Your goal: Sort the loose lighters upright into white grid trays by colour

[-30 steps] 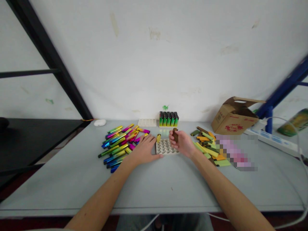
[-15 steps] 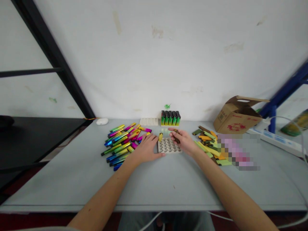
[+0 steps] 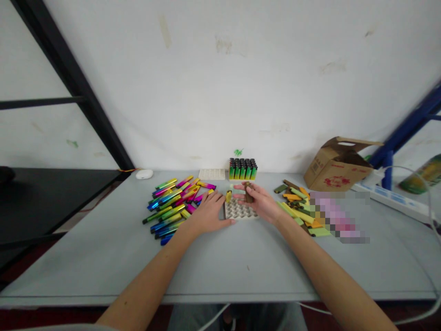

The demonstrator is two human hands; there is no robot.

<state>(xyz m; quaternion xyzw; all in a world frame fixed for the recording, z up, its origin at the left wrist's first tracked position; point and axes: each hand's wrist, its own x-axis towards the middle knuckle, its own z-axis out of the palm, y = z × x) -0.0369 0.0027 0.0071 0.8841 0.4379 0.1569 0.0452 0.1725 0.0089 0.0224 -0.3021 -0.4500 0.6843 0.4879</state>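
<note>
My right hand [image 3: 261,202] holds a brown lighter [image 3: 248,192] nearly upright over a pale tray with rows of holes [image 3: 237,212]. A yellow lighter [image 3: 228,196] stands in the tray's far left corner. My left hand [image 3: 209,212] lies beside the tray's left side, fingers stretched forward and thumb along the near edge; it holds nothing. Shiny multicoloured lighters [image 3: 168,214] are heaped left of that hand. Right of my right hand lies a pile of yellow, orange, green and brown lighters [image 3: 299,211].
A block of upright green and black lighters [image 3: 243,170] stands by the wall, beside another pale holed tray [image 3: 212,174]. Farther right are an open cardboard box [image 3: 336,170] and a white power strip [image 3: 396,202]. A white case [image 3: 144,174] lies at back left.
My right hand has shifted slightly left over the tray, and the brown lighter has turned from tilted to nearly upright. My left hand stays in place.
</note>
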